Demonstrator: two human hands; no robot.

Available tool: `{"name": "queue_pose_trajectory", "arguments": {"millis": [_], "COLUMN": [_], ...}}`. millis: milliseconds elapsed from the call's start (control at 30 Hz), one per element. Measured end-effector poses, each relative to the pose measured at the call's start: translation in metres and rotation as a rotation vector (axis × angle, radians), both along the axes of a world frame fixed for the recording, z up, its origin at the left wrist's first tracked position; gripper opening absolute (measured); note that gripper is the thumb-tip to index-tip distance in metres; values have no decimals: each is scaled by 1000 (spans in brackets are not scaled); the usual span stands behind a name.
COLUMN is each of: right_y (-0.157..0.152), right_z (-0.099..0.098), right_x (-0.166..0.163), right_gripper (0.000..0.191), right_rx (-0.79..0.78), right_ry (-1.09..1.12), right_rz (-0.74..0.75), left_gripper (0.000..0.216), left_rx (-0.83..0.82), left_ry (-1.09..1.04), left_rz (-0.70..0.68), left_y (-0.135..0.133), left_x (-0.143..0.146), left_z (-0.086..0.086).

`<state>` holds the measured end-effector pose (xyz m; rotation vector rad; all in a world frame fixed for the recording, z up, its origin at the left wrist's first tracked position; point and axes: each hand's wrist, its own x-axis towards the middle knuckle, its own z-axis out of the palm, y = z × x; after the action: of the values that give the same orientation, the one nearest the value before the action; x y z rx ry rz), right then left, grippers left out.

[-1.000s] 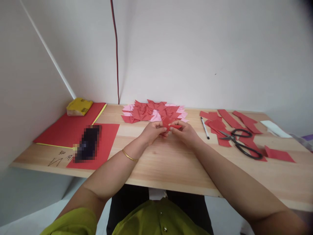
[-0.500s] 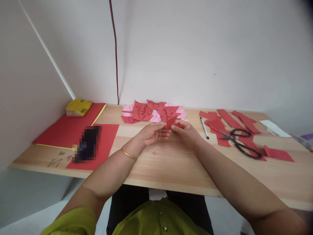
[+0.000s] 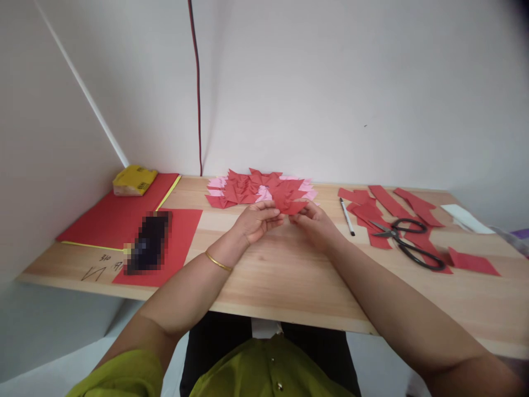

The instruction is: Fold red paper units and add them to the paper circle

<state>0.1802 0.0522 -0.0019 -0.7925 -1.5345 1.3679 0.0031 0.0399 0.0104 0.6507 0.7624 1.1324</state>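
Note:
My left hand and my right hand meet over the middle of the wooden table. Both pinch a small folded red paper piece held between their fingertips, just above the tabletop. Right behind the hands lies a pile of folded red and pink paper pieces. A gold bangle sits on my left wrist.
Black scissors lie on cut red paper strips at the right, with a pen beside them. Red sheets, a blurred dark object and a yellow packet sit at the left. A white wall and a cable stand behind.
The folded red piece has been turned and opened out flatter between my fingertips. My hands have shifted slightly toward the pile.

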Motion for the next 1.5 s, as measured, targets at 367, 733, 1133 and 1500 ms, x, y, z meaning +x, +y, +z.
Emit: {"name": "queue_pose_trajectory", "arguments": {"millis": [367, 733, 1133, 1500], "right_y": [-4, -4, 2, 1], "right_z": [8, 5, -5, 0], "right_x": [-2, 0, 0, 3], "right_gripper": [26, 27, 27, 35], "right_rx": [26, 57, -26, -29], "right_ry": [-150, -182, -68, 67], "right_rz": [-169, -98, -53, 24], "left_gripper": [24, 27, 22, 29], "left_rx": [106, 176, 40, 24], "left_ry": [143, 240, 36, 5], "left_rz": [-41, -123, -247, -226], "left_y": [-3, -2, -4, -4], "left_x": [5, 1, -2, -2], "left_z": [-3, -5, -2, 1]}}
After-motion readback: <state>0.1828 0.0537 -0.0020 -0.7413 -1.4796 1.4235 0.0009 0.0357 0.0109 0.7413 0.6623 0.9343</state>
